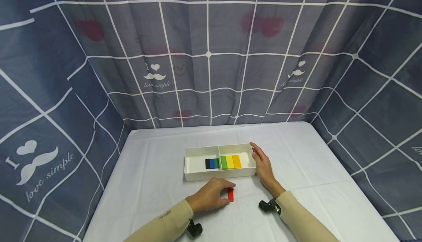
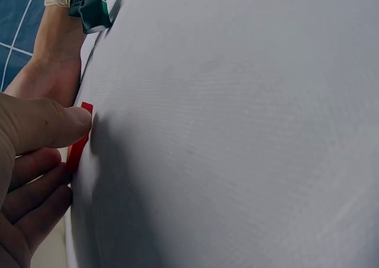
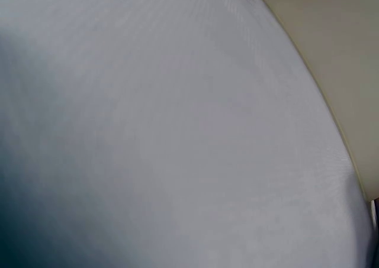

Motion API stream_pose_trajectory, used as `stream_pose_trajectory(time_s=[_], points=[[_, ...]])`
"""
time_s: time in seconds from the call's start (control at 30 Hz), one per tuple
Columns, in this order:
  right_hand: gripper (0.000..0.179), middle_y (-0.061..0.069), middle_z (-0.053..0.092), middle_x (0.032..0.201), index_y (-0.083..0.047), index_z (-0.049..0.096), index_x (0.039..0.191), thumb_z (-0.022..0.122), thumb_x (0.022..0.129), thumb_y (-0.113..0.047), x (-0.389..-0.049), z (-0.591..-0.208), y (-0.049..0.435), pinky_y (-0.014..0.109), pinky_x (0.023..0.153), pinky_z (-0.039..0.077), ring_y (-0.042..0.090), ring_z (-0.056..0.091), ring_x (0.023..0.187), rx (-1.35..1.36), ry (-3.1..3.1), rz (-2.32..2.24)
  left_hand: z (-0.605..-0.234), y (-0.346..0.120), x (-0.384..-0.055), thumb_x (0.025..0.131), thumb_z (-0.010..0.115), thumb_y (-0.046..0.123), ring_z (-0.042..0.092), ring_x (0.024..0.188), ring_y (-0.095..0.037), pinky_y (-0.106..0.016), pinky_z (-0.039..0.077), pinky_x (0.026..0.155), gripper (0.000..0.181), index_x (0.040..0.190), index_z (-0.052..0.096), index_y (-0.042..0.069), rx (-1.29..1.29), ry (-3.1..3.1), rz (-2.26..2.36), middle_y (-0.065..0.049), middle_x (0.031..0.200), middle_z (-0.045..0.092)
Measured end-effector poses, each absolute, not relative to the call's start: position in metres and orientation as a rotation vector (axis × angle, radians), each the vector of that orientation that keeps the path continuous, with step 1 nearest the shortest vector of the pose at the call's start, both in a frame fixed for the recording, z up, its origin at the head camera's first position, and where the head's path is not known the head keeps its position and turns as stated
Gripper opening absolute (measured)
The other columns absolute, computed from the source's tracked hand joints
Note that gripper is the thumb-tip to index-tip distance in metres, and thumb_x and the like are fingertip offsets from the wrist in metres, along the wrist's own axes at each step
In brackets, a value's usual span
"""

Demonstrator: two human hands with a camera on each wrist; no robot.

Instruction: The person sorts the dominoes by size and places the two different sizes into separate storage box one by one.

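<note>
My left hand point(image 1: 212, 195) pinches a small red block point(image 1: 230, 194) between thumb and fingers, low over the white cloth in front of the box. In the left wrist view the thumb lies over the red block point(image 2: 80, 141), hiding part of it. At the right end of a white two-compartment box point(image 1: 201, 176), my right hand point(image 1: 265, 167) rests with fingers extended along the end wall. Black point(image 1: 207, 164), blue point(image 1: 212, 163) and dark green point(image 1: 216, 163) blocks stand in the left compartment, against the divider. Light green point(image 1: 224, 162), yellow point(image 1: 229, 162) and orange-yellow point(image 1: 236, 162) blocks stand in the right one.
White cloth point(image 1: 151, 183) covers the table under the box and both hands. Dark grey-blue curtains point(image 1: 184, 70) with white grid lines enclose the back and both sides. Each wrist carries a black camera mount point(image 1: 270, 206).
</note>
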State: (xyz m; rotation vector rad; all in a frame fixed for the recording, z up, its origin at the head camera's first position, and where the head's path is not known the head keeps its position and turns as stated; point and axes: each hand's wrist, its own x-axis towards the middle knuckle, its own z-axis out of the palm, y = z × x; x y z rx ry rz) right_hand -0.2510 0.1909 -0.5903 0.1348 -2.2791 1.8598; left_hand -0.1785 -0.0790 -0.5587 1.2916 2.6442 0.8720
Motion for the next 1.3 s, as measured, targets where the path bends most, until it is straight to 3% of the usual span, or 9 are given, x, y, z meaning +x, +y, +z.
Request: stream_pose_trajectory(time_s=[0.4, 0.47, 0.6, 0.77, 1.3], points=[[0.047, 0.015, 0.045, 0.173, -0.013, 0.051, 0.164, 0.047, 0.117, -0.014, -0.2523, -0.5915, 0.1922, 0.058, 0.135, 0.025, 0.037, 0.037, 0.163, 0.167, -2.279, 1.871, -0.5563, -0.0769, -0.1786, 0.089, 0.091, 0.011, 0.073, 0.118, -0.008, -0.023, 0.058, 0.107, 0.051, 0.137, 0.075, 0.006, 1.267, 2.657, 0.867, -0.002, 0.13, 0.08], [0.047, 0.015, 0.045, 0.173, -0.012, 0.051, 0.164, 0.047, 0.117, -0.014, -0.2526, -0.5903, 0.1918, 0.044, 0.135, 0.029, 0.037, 0.037, 0.163, 0.163, -2.285, 1.868, -0.5562, -0.0764, -0.1791, 0.089, 0.091, 0.011, 0.073, 0.118, -0.007, -0.023, 0.058, 0.107, 0.05, 0.137, 0.076, 0.006, 1.261, 2.666, 0.857, -0.001, 0.13, 0.08], [0.047, 0.015, 0.045, 0.173, -0.012, 0.051, 0.164, 0.047, 0.117, -0.014, -0.2523, -0.5898, 0.1917, 0.039, 0.134, 0.03, 0.037, 0.037, 0.163, 0.162, -2.296, 1.861, -0.5554, -0.0755, -0.1801, 0.089, 0.091, 0.01, 0.073, 0.116, -0.006, -0.023, 0.058, 0.106, 0.049, 0.135, 0.077, 0.006, 1.258, 2.678, 0.847, 0.0, 0.128, 0.081], [0.048, 0.015, 0.044, 0.173, -0.011, 0.05, 0.164, 0.047, 0.117, -0.015, -0.2522, -0.5901, 0.1914, 0.059, 0.135, 0.025, 0.037, 0.036, 0.163, 0.167, -2.297, 1.86, -0.5549, -0.0744, -0.181, 0.088, 0.091, 0.009, 0.074, 0.115, -0.005, -0.022, 0.059, 0.105, 0.049, 0.135, 0.077, 0.006, 1.244, 2.677, 0.849, 0.0, 0.127, 0.081], [0.046, 0.015, 0.047, 0.171, -0.014, 0.052, 0.163, 0.048, 0.117, -0.015, -0.2504, -0.5909, 0.1919, 0.059, 0.134, 0.028, 0.037, 0.039, 0.161, 0.147, -2.293, 1.867, -0.5515, -0.0753, -0.1843, 0.088, 0.09, 0.01, 0.072, 0.11, -0.005, -0.021, 0.059, 0.102, 0.048, 0.135, 0.078, 0.008, 1.224, 2.669, 0.858, 0.002, 0.127, 0.081]])
